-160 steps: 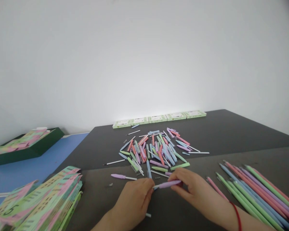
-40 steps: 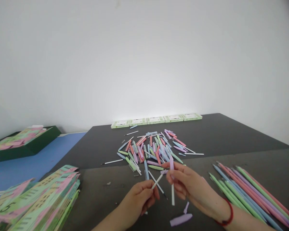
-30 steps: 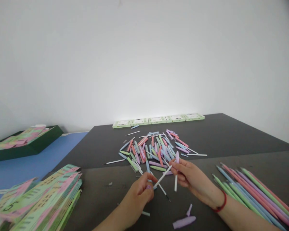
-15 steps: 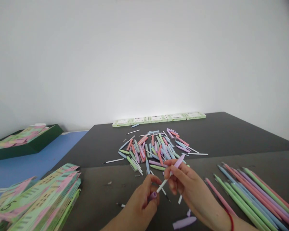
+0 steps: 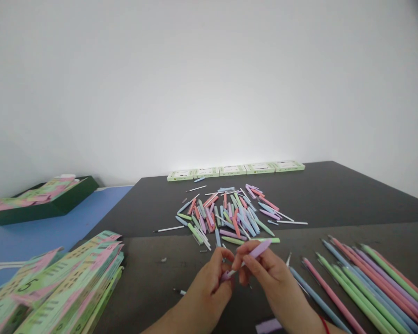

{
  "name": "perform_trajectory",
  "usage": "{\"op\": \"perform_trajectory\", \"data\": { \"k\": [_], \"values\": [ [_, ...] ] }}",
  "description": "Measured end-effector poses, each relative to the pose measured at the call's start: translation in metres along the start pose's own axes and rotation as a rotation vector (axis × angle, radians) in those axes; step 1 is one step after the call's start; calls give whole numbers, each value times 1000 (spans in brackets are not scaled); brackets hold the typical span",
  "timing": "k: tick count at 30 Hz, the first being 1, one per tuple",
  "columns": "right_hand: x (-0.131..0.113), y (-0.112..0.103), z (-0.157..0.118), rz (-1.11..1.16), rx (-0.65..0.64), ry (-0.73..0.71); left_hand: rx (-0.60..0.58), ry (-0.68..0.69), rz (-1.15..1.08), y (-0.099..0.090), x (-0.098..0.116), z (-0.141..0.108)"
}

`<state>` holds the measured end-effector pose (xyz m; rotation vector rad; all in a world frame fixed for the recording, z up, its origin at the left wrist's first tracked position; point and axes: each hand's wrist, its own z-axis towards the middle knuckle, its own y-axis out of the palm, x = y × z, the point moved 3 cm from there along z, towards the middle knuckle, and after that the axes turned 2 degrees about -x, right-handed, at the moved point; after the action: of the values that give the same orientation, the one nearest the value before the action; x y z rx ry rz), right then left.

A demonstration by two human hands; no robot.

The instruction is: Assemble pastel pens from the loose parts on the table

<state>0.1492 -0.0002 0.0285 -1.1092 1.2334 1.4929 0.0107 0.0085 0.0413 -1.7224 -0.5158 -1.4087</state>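
Note:
My left hand (image 5: 211,283) is closed around a short purple pen tube (image 5: 227,276), its fingers hiding most of it. My right hand (image 5: 266,271) pinches a tapered purple pen part (image 5: 261,248) whose pointed end faces up and right. Between the hands runs a white refill (image 5: 237,270), its lower end at the mouth of the tube. Just beyond the fingers lies a loose pile of pastel pen parts and white refills (image 5: 226,215). A flat purple part (image 5: 269,326) shows below my right wrist.
Pastel pens (image 5: 372,278) lie side by side at the right. Green and pink printed packs (image 5: 69,283) are stacked at left, with a dark green tray (image 5: 69,202) behind them. Several pale green boxes (image 5: 232,171) line the black table's (image 5: 132,204) far edge.
The hands have come closer together, and the refill's exposed length between them is shorter. A blue pen shows beside my right forearm. The whole view has shifted slightly.

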Motion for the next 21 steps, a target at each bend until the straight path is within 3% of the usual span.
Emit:
{"op": "perform_trajectory", "data": {
  "k": [3,6,10,15,21],
  "values": [
    [8,9,-3,-75,-104,14,-20,9,-4,1,3,0],
    [10,9,-2,-156,-122,-27,-23,3,63,-2,6,-2],
    [0,2,-3,-128,-178,59,-20,4,207,-5,8,-4],
    [-11,-10,-8,-132,-119,5,-11,-17,278,-6,6,-3],
    [4,-12,0,-240,-77,24,10,-1,310,-3,4,-2]
  ]
}}
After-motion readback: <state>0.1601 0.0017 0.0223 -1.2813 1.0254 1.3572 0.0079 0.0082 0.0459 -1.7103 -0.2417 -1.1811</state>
